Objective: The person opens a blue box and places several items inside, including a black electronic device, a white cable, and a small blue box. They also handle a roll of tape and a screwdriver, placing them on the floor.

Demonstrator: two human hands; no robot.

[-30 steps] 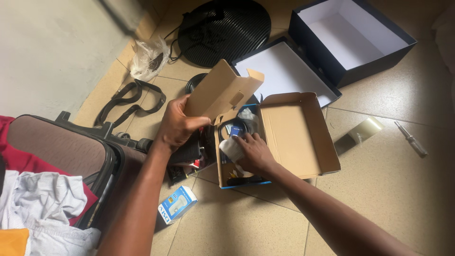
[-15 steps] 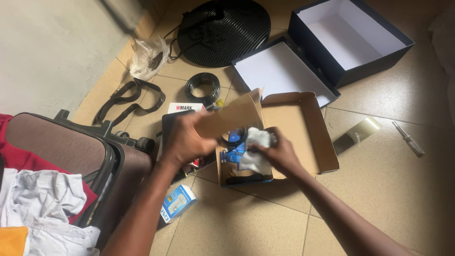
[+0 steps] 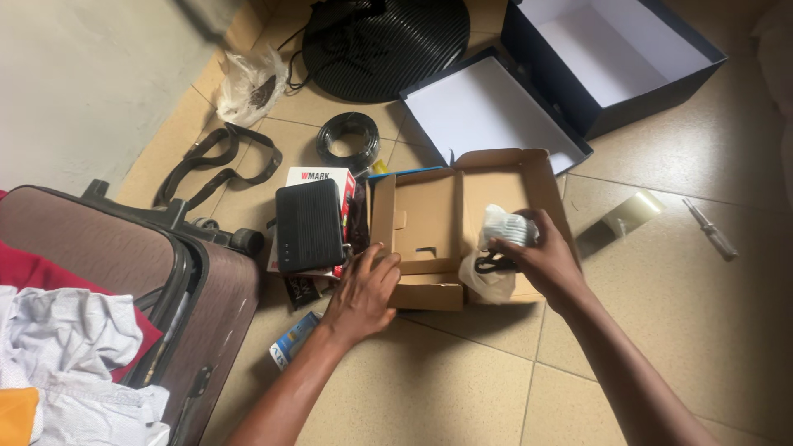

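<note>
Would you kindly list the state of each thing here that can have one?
Cardboard box: open, flaps spread.
Clear bag: gripped by right hand.
Left hand: flat on the box's front edge.
Suitcase: open, clothes inside.
Dark box: open, empty.
Black cable: coiled.

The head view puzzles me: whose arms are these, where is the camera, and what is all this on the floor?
No machine here: the camera sits on a person's head and looks down at their own two bare arms. The left hand rests on the front edge of an open cardboard box on the tiled floor. The right hand holds a clear plastic bag with white and black parts inside, over the box. Left of the box lies a black flat device on a white and red carton. Around them: an open suitcase with clothes, a coiled black cable, a dark box and its lid, and a screwdriver.
</note>
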